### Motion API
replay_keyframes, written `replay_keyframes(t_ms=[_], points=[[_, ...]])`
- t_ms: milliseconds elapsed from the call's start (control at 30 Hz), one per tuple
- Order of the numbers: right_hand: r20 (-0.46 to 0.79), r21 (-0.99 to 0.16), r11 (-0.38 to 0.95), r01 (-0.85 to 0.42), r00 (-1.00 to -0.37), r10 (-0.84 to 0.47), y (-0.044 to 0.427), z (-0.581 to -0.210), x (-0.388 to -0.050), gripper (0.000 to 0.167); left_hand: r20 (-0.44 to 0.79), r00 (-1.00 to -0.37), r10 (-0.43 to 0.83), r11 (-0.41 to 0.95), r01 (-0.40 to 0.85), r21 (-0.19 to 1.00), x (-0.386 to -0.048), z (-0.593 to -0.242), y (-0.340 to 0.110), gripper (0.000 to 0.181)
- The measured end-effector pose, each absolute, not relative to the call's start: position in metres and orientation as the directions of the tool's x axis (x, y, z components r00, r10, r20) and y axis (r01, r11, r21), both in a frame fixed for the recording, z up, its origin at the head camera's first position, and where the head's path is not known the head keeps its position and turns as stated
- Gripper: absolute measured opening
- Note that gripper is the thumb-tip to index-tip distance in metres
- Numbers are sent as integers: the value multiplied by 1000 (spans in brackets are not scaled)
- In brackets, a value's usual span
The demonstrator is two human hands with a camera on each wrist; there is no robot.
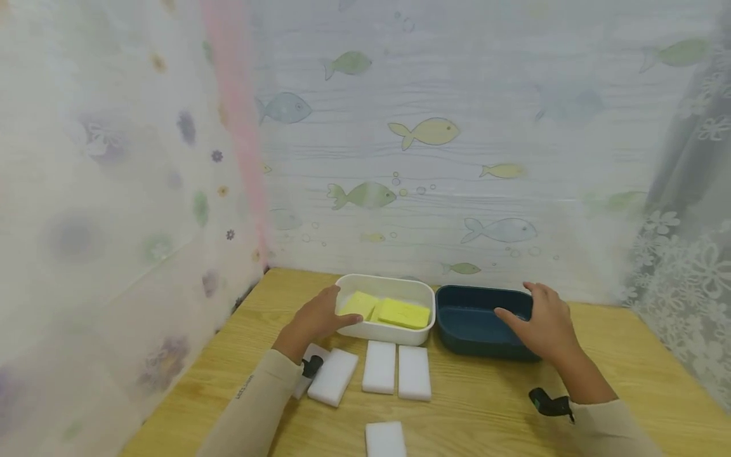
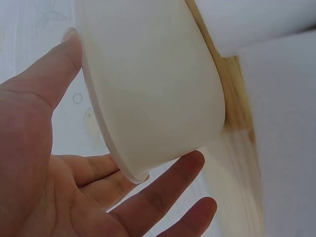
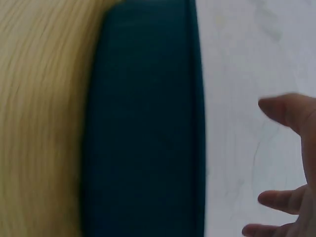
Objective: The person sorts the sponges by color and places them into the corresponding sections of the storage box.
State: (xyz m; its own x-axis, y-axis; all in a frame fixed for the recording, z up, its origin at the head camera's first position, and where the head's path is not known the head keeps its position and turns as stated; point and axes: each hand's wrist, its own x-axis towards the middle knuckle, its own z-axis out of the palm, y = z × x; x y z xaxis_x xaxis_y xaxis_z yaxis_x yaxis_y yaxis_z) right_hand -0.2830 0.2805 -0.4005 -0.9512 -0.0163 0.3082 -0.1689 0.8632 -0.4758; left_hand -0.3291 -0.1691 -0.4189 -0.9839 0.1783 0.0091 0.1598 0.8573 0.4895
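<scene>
My left hand is at the left end of the white rectangular container. Its thumb lies along the front rim, and the fingers curve around the end wall in the left wrist view. Two yellow sponge-like blocks lie inside that container. Beside it stands a dark blue container, with nothing seen inside. Above its right end hovers my right hand, thumb and fingers spread. The right wrist view shows those fingers apart from the dark blue rim.
Several white sponge-like blocks lie on the wooden table: a pair in front of the white container, others by my left wrist, one near the front. Behind the table hangs a fish-print curtain.
</scene>
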Motion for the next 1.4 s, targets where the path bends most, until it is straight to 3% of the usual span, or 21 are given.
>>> replay_keyframes(t_ms=[100, 267, 433, 933, 1133, 1400], points=[[213, -488, 866, -113, -977, -7, 300, -412, -284, 112, 11, -985, 172, 862, 156, 481, -331, -420, -171, 110], [110, -578, 805, -136, -990, -89, 318, -430, -284, 116, 3, -983, 185, 871, 165, 463, -335, -421, -170, 111], [95, -628, 764, -146, -989, -111, 322, -436, -280, 119, -3, -980, 200, 872, 176, 457, -336, -416, -167, 111], [15, -637, 768, -66, -997, -73, 321, -436, -278, 122, -15, -982, 188, 903, 167, 395, -331, -414, -167, 110], [14, -638, 767, -64, -997, -72, 321, -438, -279, 122, 107, -979, 174, 927, 200, 318, -320, -401, -162, 106], [6, -651, 757, -58, -997, -71, 321, -439, -278, 122, 271, -905, 328, 846, 409, 341, -296, -392, -131, 84]])
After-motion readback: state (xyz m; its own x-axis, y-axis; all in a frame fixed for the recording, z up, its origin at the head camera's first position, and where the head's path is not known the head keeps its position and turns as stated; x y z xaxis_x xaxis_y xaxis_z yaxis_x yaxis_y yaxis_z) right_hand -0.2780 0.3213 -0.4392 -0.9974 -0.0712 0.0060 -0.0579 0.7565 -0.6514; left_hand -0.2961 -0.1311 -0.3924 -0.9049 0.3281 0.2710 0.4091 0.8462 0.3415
